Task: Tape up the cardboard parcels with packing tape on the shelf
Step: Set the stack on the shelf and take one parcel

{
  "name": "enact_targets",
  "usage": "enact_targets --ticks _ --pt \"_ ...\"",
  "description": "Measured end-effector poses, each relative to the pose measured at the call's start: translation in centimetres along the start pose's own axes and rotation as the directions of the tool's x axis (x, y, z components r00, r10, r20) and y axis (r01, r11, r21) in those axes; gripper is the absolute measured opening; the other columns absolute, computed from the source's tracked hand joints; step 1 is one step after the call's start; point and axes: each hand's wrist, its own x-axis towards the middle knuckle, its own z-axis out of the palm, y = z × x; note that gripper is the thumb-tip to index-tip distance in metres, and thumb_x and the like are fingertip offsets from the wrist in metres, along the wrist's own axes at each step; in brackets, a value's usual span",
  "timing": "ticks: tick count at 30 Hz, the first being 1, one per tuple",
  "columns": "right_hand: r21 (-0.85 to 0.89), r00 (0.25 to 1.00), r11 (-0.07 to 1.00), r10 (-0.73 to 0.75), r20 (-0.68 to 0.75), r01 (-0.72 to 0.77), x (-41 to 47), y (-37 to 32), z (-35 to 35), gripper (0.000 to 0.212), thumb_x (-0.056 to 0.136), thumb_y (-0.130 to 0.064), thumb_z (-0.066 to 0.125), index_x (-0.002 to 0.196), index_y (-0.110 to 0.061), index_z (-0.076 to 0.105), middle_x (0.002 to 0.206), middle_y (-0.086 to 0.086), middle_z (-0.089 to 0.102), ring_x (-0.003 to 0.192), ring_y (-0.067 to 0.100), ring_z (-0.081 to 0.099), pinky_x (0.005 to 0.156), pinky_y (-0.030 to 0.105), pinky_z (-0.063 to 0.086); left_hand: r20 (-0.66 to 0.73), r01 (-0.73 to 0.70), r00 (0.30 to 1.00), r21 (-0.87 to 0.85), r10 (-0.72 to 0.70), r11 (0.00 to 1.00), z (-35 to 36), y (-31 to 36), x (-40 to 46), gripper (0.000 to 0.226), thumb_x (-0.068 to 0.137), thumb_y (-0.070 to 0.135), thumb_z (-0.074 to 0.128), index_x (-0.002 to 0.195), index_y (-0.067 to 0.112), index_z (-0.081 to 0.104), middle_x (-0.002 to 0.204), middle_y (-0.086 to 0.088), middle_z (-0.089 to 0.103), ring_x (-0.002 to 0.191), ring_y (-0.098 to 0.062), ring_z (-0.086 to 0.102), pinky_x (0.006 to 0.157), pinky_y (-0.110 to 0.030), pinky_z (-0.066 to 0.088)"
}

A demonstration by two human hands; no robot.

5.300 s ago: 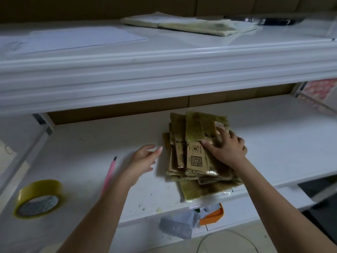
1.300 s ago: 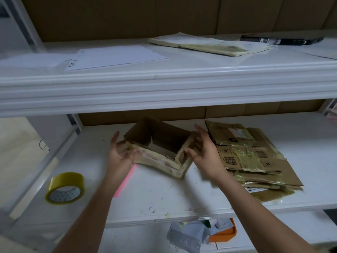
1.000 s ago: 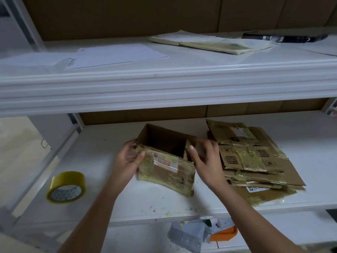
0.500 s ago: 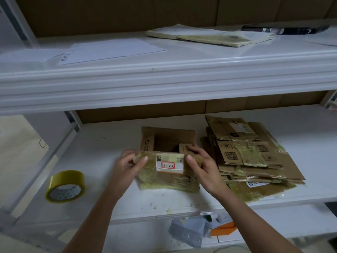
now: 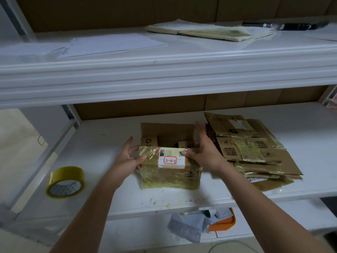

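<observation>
On the middle shelf (image 5: pixel 102 143) sits a brown box (image 5: pixel 170 172) with its top flaps up. It is wrapped in old yellow tape and has a white label (image 5: pixel 171 159) on the front that says 3-3-3. The left hand (image 5: pixel 128 157) holds the left end of the box. Its thumb is on the front flap and its fingers (image 5: pixel 129 141) point up, a little apart. The right hand (image 5: pixel 205 152) holds the right end. Its thumb presses the front flap near the label, and its fingers (image 5: pixel 198 130) stand straight along the right flap.

Just beside the box, on its right, lies a pile (image 5: pixel 255 148) of flat boxes, all brown with shiny yellow tape. The right hand is between the box and the pile.

Far to the left on the same shelf sits a roll of tape (image 5: pixel 65 182). It is yellow and well apart from the box.

Up on the top shelf (image 5: pixel 164 70) lie white papers (image 5: pixel 109 43), one flat box (image 5: pixel 209 31) and a dark long thing (image 5: pixel 284 25) that is too blurry to tell. Under the middle shelf are a grey bag (image 5: pixel 186 227) and an orange tray (image 5: pixel 225 223).
</observation>
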Motion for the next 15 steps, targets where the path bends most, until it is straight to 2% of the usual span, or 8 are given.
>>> enact_targets --ticks 4,6,8,10,11,13,15 --pt "-0.131 0.998 0.991 -0.032 -0.052 0.025 0.0 -0.8 0.1 0.106 0.077 -0.026 0.082 0.153 -0.036 0.010 0.153 -0.001 0.022 0.142 0.022 0.026 0.107 0.053 0.039 0.007 -0.004 1.000 0.068 0.004 0.998 0.0 0.8 -0.4 0.092 0.088 -0.003 0.065 0.152 0.042 0.017 0.131 -0.005 0.050 0.062 -0.020 0.055 0.064 -0.036 0.050" --pt "-0.175 0.994 0.982 -0.079 -0.082 0.063 -0.6 -0.9 0.1 0.089 0.077 -0.028 0.082 0.149 -0.033 0.030 0.140 0.000 0.032 0.134 0.021 0.033 0.105 0.049 0.042 0.054 -0.032 0.998 0.104 0.027 0.994 -0.3 1.0 -0.9 0.094 0.089 -0.003 0.065 0.148 0.053 0.018 0.123 -0.007 0.050 0.059 -0.020 0.057 0.055 -0.028 0.049" --pt "-0.221 0.986 0.970 -0.128 -0.107 0.102 -1.2 -0.5 -0.1 0.066 0.076 -0.031 0.081 0.136 -0.027 0.053 0.123 -0.002 0.038 0.122 0.016 0.036 0.104 0.038 0.042 0.111 -0.041 0.993 0.097 0.030 0.994 -0.5 1.3 -1.6 0.088 0.089 -0.003 0.065 0.142 0.057 0.027 0.119 -0.008 0.049 0.065 -0.025 0.059 0.054 -0.027 0.050" --pt "-0.250 0.982 0.961 -0.152 -0.116 0.119 -1.6 0.0 -0.4 0.052 0.078 -0.032 0.080 0.127 -0.021 0.063 0.120 -0.003 0.039 0.116 0.011 0.033 0.101 0.022 0.033 0.154 -0.051 0.987 0.058 0.041 0.997 -0.3 1.5 -2.5 0.070 0.089 -0.004 0.063 0.138 0.043 0.045 0.118 -0.007 0.051 0.067 -0.021 0.061 0.056 -0.028 0.052" --pt "-0.272 0.981 0.954 -0.159 -0.113 0.123 -1.8 0.2 -0.4 0.048 0.081 -0.032 0.077 0.125 -0.020 0.065 0.123 -0.002 0.041 0.117 0.012 0.032 0.100 0.018 0.027 0.163 -0.061 0.985 0.031 0.055 0.998 -0.1 1.5 -2.9 0.059 0.089 -0.005 0.062 0.133 0.034 0.052 0.115 -0.006 0.053 0.065 -0.015 0.062 0.056 -0.027 0.052" --pt "-0.317 0.979 0.939 -0.177 -0.106 0.135 -2.1 0.5 -0.2 0.040 0.086 -0.031 0.072 0.123 -0.018 0.067 0.133 0.002 0.045 0.122 0.018 0.032 0.101 0.018 0.022 0.149 -0.075 0.986 -0.021 0.078 0.997 0.2 1.1 -3.6 0.044 0.089 -0.006 0.062 0.122 0.022 0.060 0.106 -0.001 0.058 0.060 -0.008 0.061 0.057 -0.026 0.051" --pt "-0.345 0.980 0.929 -0.176 -0.096 0.133 -2.3 0.9 0.3 0.036 0.091 -0.033 0.066 0.124 -0.018 0.067 0.141 0.004 0.046 0.126 0.024 0.033 0.102 0.023 0.024 0.116 -0.097 0.988 -0.044 0.102 0.994 0.2 0.3 -3.8 0.033 0.089 -0.001 0.065 0.116 0.018 0.065 0.104 -0.003 0.063 0.061 -0.011 0.058 0.059 -0.027 0.051"
